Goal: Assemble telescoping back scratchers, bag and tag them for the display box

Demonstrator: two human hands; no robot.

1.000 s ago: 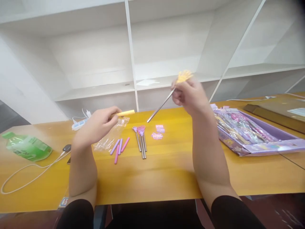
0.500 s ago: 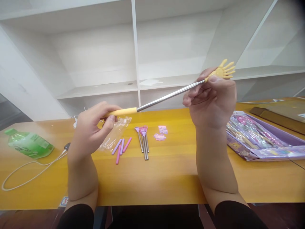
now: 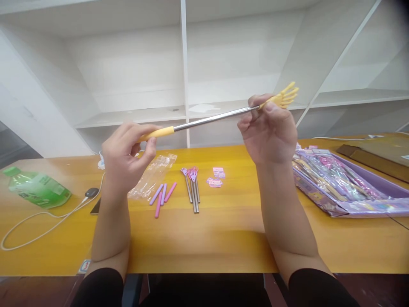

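Note:
I hold a telescopic back scratcher [image 3: 211, 120] above the yellow table [image 3: 204, 238], stretched out between both hands. My left hand [image 3: 128, 160] grips its yellow handle [image 3: 159, 133]. My right hand [image 3: 268, 132] pinches the metal rod just below the yellow hand-shaped head [image 3: 283, 97]. On the table below lie a clear plastic bag [image 3: 152, 175], three pink and purple handle sleeves [image 3: 162, 197], several collapsed metal scratchers with pink heads [image 3: 192, 187] and small pink labels [image 3: 216, 178].
A purple box of packaged goods [image 3: 338, 181] lies at the right. A green bottle [image 3: 36, 190] lies at the left, with a white cable [image 3: 41, 230] and a phone edge [image 3: 95, 206]. White shelving [image 3: 183, 72] rises behind the table. A brown board [image 3: 377, 153] sits far right.
A second ago handle and rod were apart, one in each hand. Now they form one extended scratcher, held level and raised slightly higher than half a second ago.

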